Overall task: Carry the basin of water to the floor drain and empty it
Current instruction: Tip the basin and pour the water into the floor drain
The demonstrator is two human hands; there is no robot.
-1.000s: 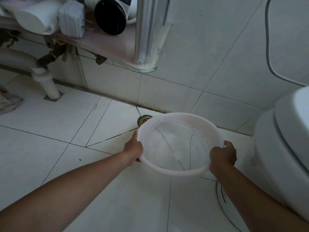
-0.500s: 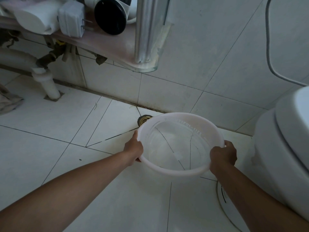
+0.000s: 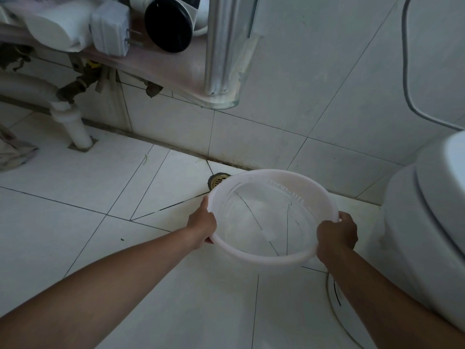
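Hardly anything moved since second before: basin (image 3: 264, 259) hung at same spot, low over floor, far rim overlapping floor drain (image 3: 218, 180) by wall. Left hand (image 3: 202, 226) gripped left rim, thumb on top, fingers hidden beneath; right hand (image 3: 336, 234) curled over right rim, near toilet (image 3: 415, 235). Water (image 3: 264, 222) seemed still inside, none pouring. Step judged: carry done, emptying not begun. Next move called for tipping far rim down toward drain, slowly, to limit splash
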